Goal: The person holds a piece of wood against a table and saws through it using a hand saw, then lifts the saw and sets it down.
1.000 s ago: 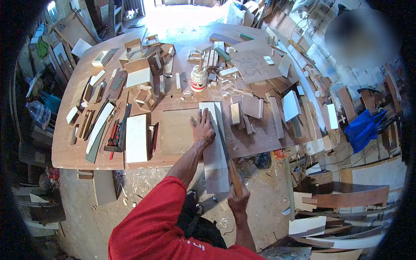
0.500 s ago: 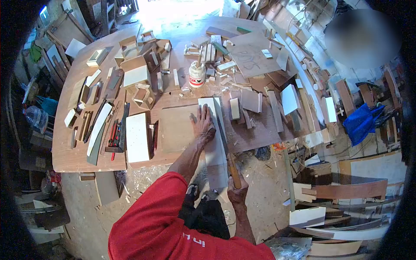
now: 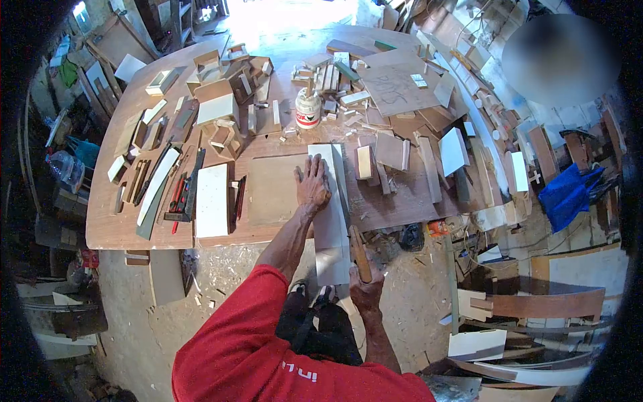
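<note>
The white board [image 3: 331, 231] lies lengthwise at the near side of the desk [image 3: 388, 208], just right of the brown panel [image 3: 271, 194], with its near end projecting past the desk's edge. The two hands are set apart. The left hand [image 3: 313, 187] is laid flat on the board with its fingers spread, pressing rather than gripping. The right hand [image 3: 367, 289] is closed around the lower end of a wooden tool [image 3: 360, 253], which is held beside the board's right edge, beyond the desk. Whether the edge is touched by the tool, and what its working face is, cannot be told.

For steady work, the board is best pinned with weight passed down through the left palm, over the part borne by the desk, since the projecting end is likely to dip or chatter if it is pushed hard. The fingertips should be held well in from the right edge. The tool is best guided in line with that edge, with light, even pressure and a straight right wrist, so that the edge is not rounded. Small pieces such as the light wooden block [image 3: 364, 163] lie near the board's right side and should not be knocked.
</note>
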The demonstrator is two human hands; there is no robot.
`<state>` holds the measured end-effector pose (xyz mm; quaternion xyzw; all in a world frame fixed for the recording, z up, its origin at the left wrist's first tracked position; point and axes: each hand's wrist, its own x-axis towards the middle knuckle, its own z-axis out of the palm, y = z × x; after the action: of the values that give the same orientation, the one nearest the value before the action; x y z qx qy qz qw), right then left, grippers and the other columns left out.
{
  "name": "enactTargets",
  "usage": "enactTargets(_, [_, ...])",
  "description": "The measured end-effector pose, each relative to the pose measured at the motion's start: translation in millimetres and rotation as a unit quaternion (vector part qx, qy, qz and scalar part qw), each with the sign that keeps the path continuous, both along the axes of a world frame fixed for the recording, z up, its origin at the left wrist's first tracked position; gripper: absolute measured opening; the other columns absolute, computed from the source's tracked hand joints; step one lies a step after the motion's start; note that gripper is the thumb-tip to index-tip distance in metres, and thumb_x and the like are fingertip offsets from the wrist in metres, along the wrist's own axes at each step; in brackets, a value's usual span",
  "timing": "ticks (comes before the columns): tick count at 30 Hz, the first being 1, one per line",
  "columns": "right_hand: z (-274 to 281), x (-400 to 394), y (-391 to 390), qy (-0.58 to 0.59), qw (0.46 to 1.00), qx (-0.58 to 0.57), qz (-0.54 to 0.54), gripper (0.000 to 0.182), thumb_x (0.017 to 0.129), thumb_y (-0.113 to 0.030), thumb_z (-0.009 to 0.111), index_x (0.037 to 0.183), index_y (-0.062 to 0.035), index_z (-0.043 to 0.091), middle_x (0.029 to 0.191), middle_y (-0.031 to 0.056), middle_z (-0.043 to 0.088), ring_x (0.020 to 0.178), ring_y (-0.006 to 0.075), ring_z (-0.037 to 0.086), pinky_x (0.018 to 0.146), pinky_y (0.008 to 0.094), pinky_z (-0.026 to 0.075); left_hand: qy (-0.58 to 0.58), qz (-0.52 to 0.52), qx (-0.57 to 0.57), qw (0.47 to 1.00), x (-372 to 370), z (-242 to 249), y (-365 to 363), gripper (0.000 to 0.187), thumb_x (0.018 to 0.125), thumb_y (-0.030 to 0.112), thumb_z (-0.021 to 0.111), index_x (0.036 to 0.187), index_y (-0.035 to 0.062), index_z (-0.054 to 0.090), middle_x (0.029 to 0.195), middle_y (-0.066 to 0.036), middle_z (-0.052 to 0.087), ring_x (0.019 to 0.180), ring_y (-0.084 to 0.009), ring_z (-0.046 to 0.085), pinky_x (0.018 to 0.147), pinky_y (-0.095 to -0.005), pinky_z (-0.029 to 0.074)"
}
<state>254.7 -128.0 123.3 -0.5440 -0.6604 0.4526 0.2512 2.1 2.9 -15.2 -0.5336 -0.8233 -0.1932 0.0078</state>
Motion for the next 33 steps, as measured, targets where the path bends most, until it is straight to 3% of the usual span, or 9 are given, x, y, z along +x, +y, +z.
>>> enactTargets(1, [-0.3, -1.6, 0.2, -0.001, 1.000, -0.003, 0.000, 0.052, 0.080, -0.011, 0.058, 0.131, -0.0019, 0.052, 0.081, 0.0134, 0.059, 0.066, 0.0187, 0.056, 0.064, 0.0331, 0.048, 0.006, 0.001, -0.014, 1.000, 1.1, 1.8, -0.5, 0.058, 0.093, 0.028, 0.043, 0.147, 0.0123, 0.030, 0.157, -0.004, 0.020, 0.144, -0.0275, 0.020, 0.112, -0.0580, 0.015])
enactTargets(3, [-0.8, -6.1, 3.0, 0.071, 0.993, 0.091, -0.028, 0.023, 0.079, -0.009, 0.061, 0.098, 0.0053, 0.060, 0.069, 0.0130, 0.059, 0.063, 0.0201, 0.058, 0.062, 0.0345, 0.048, 0.000, 0.007, 0.002, 1.000, 4.8, 5.8, 1.3, 0.058, 0.093, 0.028, 0.043, 0.147, 0.0122, 0.031, 0.157, -0.003, 0.020, 0.144, -0.0272, 0.020, 0.112, -0.0578, 0.015])
enactTargets(8, [-13.7, -1.4, -0.6, 0.063, 0.997, 0.031, -0.037, 0.024, 0.081, -0.009, 0.061, 0.100, 0.0061, 0.060, 0.072, 0.0142, 0.060, 0.064, 0.0213, 0.059, 0.062, 0.0349, 0.048, 0.009, 0.022, -0.013, 1.000, 3.0, 5.6, 2.3, 0.056, 0.093, 0.027, 0.042, 0.146, 0.0126, 0.032, 0.157, -0.002, 0.022, 0.144, -0.0259, 0.020, 0.113, -0.0573, 0.015])
enactTargets(10, [-5.1, -1.5, -5.7, 0.083, 0.995, -0.004, -0.048, 0.026, 0.081, -0.009, 0.061, 0.103, 0.0065, 0.060, 0.073, 0.0150, 0.061, 0.064, 0.0223, 0.060, 0.062, 0.0350, 0.048, -0.007, 0.017, -0.012, 1.000, 4.1, 4.4, 3.2, 0.068, 0.083, 0.026, 0.050, 0.146, 0.0110, 0.031, 0.157, -0.004, 0.021, 0.146, -0.0257, 0.015, 0.113, -0.0581, 0.014])
enactTargets(13, [-6.6, 9.6, -19.2, -0.032, 0.996, 0.082, -0.002, 0.037, 0.082, -0.008, 0.060, 0.116, 0.0057, 0.059, 0.082, 0.0197, 0.064, 0.074, 0.0280, 0.066, 0.068, 0.0355, 0.051, -0.017, 0.016, 0.010, 1.000, 3.2, 6.3, 6.0, 0.065, 0.083, 0.023, 0.049, 0.145, 0.0123, 0.033, 0.156, -0.005, 0.023, 0.145, -0.0267, 0.017, 0.112, -0.0581, 0.013])
enactTargets(16, [25.3, 17.9, -44.0, 0.014, 0.998, 0.015, -0.054, 0.041, 0.083, -0.008, 0.059, 0.121, 0.0047, 0.057, 0.088, 0.0215, 0.066, 0.080, 0.0284, 0.067, 0.071, 0.0348, 0.052, -0.015, 0.021, -0.006, 1.000, 5.1, 9.8, 1.5, 0.061, 0.087, 0.025, 0.046, 0.146, 0.0157, 0.033, 0.156, -0.003, 0.024, 0.144, -0.0260, 0.019, 0.113, -0.0579, 0.014])
enactTargets(18, [24.3, 27.8, -53.5, 0.022, 0.998, 0.019, -0.055, 0.040, 0.082, -0.007, 0.059, 0.121, 0.0048, 0.057, 0.089, 0.0219, 0.066, 0.080, 0.0284, 0.067, 0.071, 0.0343, 0.052, -0.010, 0.031, -0.010, 0.999, 5.8, 17.9, 3.3, 0.057, 0.091, 0.027, 0.044, 0.147, 0.0188, 0.033, 0.156, -0.002, 0.024, 0.144, -0.0250, 0.020, 0.113, -0.0576, 0.014])
enactTargets(24, [-19.4, -3.8, 7.3, -0.028, 0.999, 0.032, 0.012, 0.040, 0.082, -0.005, 0.056, 0.120, 0.0054, 0.056, 0.092, 0.0226, 0.064, 0.083, 0.0251, 0.067, 0.072, 0.0335, 0.052, -0.017, -0.006, 0.033, 0.999, 4.3, 10.7, -2.2, 0.066, 0.079, 0.019, 0.052, 0.143, 0.0125, 0.036, 0.154, -0.007, 0.027, 0.144, -0.0294, 0.019, 0.112, -0.0585, 0.014])
enactTargets(33, [-4.4, 25.9, -45.9, 0.022, 0.996, 0.078, -0.045, 0.041, 0.080, -0.004, 0.056, 0.120, 0.0070, 0.055, 0.084, 0.0200, 0.064, 0.075, 0.0234, 0.066, 0.066, 0.0344, 0.051, -0.017, 0.001, 0.005, 1.000, 2.4, 11.8, -0.2, 0.073, 0.074, 0.021, 0.056, 0.144, 0.0137, 0.036, 0.154, -0.006, 0.026, 0.144, -0.0288, 0.020, 0.112, -0.0587, 0.013])
